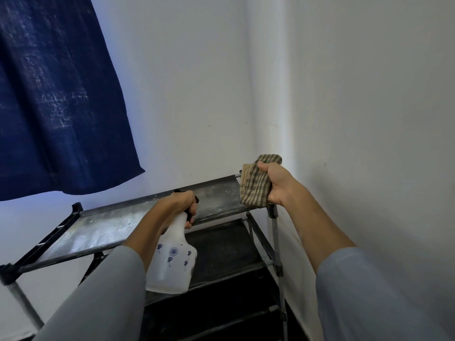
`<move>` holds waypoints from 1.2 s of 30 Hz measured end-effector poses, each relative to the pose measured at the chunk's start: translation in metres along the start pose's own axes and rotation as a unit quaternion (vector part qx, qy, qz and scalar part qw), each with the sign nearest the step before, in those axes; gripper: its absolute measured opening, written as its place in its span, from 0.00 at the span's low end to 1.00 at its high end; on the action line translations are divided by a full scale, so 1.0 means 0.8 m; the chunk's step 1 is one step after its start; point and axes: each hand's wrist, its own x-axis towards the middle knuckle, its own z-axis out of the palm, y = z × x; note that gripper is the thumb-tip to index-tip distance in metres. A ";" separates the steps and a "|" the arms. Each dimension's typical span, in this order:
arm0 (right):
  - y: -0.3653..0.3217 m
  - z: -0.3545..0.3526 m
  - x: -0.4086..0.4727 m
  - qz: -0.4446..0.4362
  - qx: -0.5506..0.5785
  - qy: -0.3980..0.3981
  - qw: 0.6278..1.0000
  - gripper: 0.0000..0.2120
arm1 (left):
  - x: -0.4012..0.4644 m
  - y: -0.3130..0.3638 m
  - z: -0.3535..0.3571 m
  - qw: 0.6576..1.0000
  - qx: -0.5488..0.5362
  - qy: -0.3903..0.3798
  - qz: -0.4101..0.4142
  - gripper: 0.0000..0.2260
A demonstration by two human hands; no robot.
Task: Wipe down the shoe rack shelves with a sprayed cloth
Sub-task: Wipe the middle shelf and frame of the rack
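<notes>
A black metal shoe rack stands in the room's corner, its dusty top shelf (103, 227) streaked with white marks. My left hand (181, 205) grips the trigger head of a white spray bottle (172, 262) with small blue flower prints, held over the front of the top shelf, nozzle toward the right. My right hand (273, 183) holds up a folded tan cloth with dark stripes (253, 185) above the shelf's right end, facing the nozzle. Lower dark shelves (221, 247) show beneath.
A dark blue curtain (54, 99) hangs at the upper left, its hem just above the rack's back left corner. White walls meet in a corner right behind the rack. The rack's right posts (275, 232) stand close to the right wall.
</notes>
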 end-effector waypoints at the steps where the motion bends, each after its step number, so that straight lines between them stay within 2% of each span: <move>1: 0.001 0.004 -0.002 0.002 -0.002 -0.004 1.000 0.17 | -0.003 -0.003 -0.005 1.000 -0.010 -0.015 -0.003 0.06; 4: 0.001 0.017 -0.011 0.007 -0.007 -0.011 1.000 0.15 | -0.010 -0.010 -0.018 0.997 -0.042 -0.067 -0.004 0.07; 8: 0.004 0.033 -0.023 0.008 -0.012 -0.011 1.000 0.11 | -0.019 -0.021 -0.035 0.994 -0.075 -0.080 0.001 0.11; 13: 0.012 0.047 -0.040 0.013 -0.024 -0.010 1.000 0.11 | -0.044 -0.029 -0.040 0.993 -0.065 -0.100 0.018 0.07; 15: 0.015 0.049 -0.044 0.015 -0.028 -0.007 0.999 0.11 | -0.055 -0.028 -0.034 0.996 -0.037 -0.080 0.025 0.07; 19: 0.015 0.050 -0.050 0.017 -0.034 0.002 0.999 0.09 | -0.053 -0.028 -0.017 0.999 -0.013 -0.020 0.042 0.16; 27: 0.012 0.045 -0.051 0.011 -0.035 0.013 0.999 0.09 | -0.045 -0.026 -0.005 0.999 -0.036 -0.015 0.028 0.18; 33: 0.020 0.047 -0.048 0.014 -0.037 0.005 0.999 0.09 | -0.035 -0.056 -0.035 0.995 -0.056 0.072 0.044 0.08; 36: 0.032 0.055 -0.047 0.024 -0.034 -0.009 0.999 0.10 | -0.037 -0.069 -0.051 0.993 -0.059 0.078 0.063 0.08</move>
